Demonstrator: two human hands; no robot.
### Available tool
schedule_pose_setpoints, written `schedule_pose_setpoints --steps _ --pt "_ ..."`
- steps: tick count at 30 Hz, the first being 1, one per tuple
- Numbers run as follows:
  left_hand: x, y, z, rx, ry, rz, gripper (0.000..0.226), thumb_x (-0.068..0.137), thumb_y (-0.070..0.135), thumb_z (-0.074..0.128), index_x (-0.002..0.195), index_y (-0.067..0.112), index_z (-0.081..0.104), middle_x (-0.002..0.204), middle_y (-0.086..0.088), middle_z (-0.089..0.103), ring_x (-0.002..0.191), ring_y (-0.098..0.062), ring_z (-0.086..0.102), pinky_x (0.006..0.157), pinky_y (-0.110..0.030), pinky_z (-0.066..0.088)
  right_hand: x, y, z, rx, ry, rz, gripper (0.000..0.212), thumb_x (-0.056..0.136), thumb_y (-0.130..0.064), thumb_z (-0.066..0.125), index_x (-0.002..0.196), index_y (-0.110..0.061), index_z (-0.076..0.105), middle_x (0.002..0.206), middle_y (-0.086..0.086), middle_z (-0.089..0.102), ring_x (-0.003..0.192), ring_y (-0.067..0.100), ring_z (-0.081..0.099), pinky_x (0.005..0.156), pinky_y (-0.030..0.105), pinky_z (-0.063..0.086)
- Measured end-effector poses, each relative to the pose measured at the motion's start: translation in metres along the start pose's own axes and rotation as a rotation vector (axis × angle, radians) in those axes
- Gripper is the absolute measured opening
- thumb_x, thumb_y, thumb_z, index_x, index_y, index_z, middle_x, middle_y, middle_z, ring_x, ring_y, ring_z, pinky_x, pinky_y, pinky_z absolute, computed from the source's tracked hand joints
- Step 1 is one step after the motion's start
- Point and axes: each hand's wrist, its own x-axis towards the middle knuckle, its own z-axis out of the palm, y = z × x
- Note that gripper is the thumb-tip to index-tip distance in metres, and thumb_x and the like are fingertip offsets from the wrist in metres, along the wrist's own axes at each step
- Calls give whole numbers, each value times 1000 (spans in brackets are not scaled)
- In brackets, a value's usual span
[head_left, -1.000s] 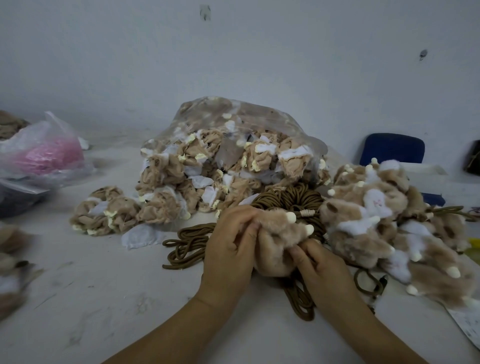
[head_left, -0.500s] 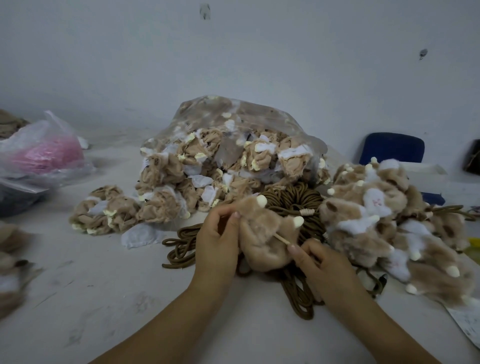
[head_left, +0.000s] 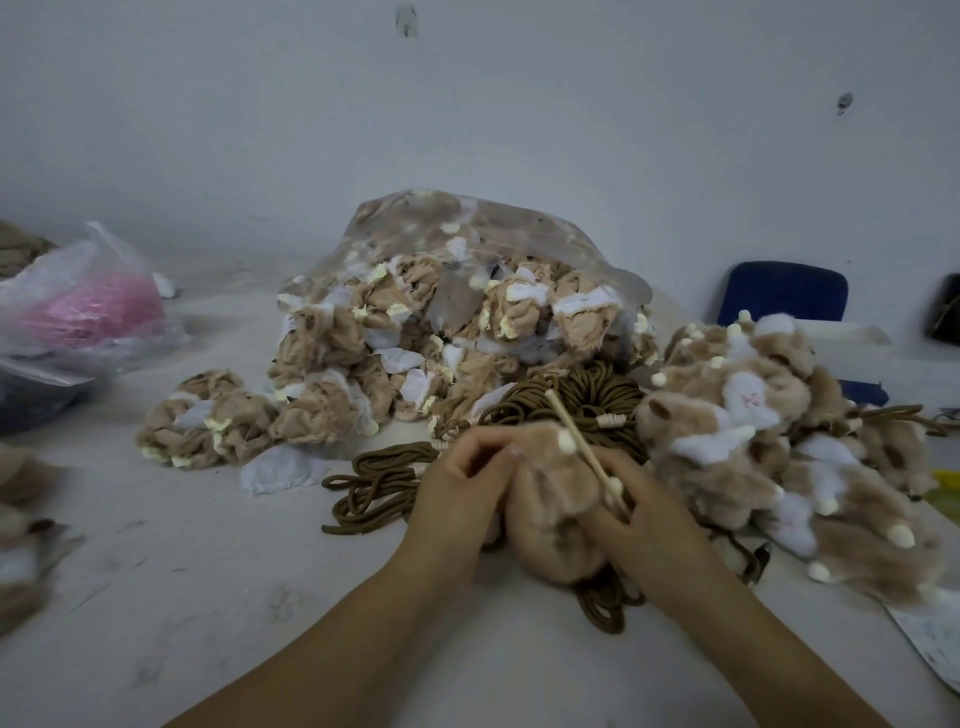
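A tan plush toy skin (head_left: 553, 509) with small cream nubs sits between both hands just above the white table (head_left: 208, 597). My left hand (head_left: 457, 493) grips its left side with curled fingers. My right hand (head_left: 644, 525) holds its right side and pinches a thin wooden stick (head_left: 576, 441) that slants up and away to the left over the plush. The lower part of the stick is hidden in my fingers.
A coil of brown cords (head_left: 582, 400) lies behind the hands, with loose loops (head_left: 374, 483) to the left. A clear bag of inside-out plush skins (head_left: 457, 312) stands behind. Finished plush toys (head_left: 753, 441) pile at right. A pink-filled plastic bag (head_left: 88, 306) sits far left, a blue chair (head_left: 784, 291) at back right.
The plush has been turned and drawn lower toward me. The stick, barely poking out before, now sticks up long and slanted from my right hand.
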Motion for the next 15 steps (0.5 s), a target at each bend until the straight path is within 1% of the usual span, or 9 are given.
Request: schedule_pose_setpoints --steps 2,4,5,7,8,10,12,14,15 --pt "-4 -4 2 188 -108 153 25 93 12 62 88 34 74 94 10 72 92 -6 67 75 -19 51 0 3 2 -48 22 -25 36 87 -21 63 97 -55 55 94 -28 62 86 -5 58 66 8 45" --pt "-7 -6 4 299 -217 298 22 91 16 61 93 34 73 106 16 69 105 -1 63 87 -16 48 1 6 0 -79 121 -39 31 87 -12 61 87 -43 54 87 -31 61 79 -8 57 61 7 43" --pt "-8 -7 6 323 -246 342 19 91 18 60 94 33 72 109 17 67 109 -1 61 90 -15 46 1 6 -1 -73 169 -44 27 85 -14 60 84 -40 52 84 -28 62 76 -8 57 59 8 43" --pt "-9 -5 9 340 -192 356 15 92 28 58 84 32 70 104 18 63 102 2 60 85 -12 45 1 3 -1 -50 213 -49 19 79 -23 53 87 -40 51 82 -14 62 76 -1 57 59 16 45" --pt "-9 -5 9 338 -122 326 22 94 36 56 75 30 67 96 16 61 92 3 59 78 -12 45 1 2 -1 -69 229 -62 21 76 -23 51 88 -41 49 85 -11 59 79 0 56 62 20 45" --pt "-7 -3 7 320 -37 137 44 91 60 54 67 23 61 77 9 60 70 -6 57 63 -20 44 1 1 -1 -137 277 -117 30 73 -18 49 87 -45 45 90 -13 52 85 -3 51 64 19 41" --pt "-8 -2 6 266 -188 -201 55 77 75 50 73 24 67 67 1 66 60 -16 59 53 -26 44 1 -1 -2 -189 300 -171 32 74 -16 50 86 -45 43 93 -15 46 89 -8 48 64 14 38" --pt "-11 -4 8 130 -342 -443 55 84 69 51 87 19 74 75 -7 72 61 -18 64 51 -24 48 1 0 -1 -248 267 -222 23 77 -18 50 89 -37 50 97 -11 43 93 -9 46 64 12 40" --pt "-11 -6 9 25 -348 -470 47 90 59 56 93 16 75 82 -9 73 66 -17 65 55 -25 49 0 1 0 -268 232 -224 19 78 -19 51 92 -32 53 100 -10 41 95 -8 46 65 11 40"
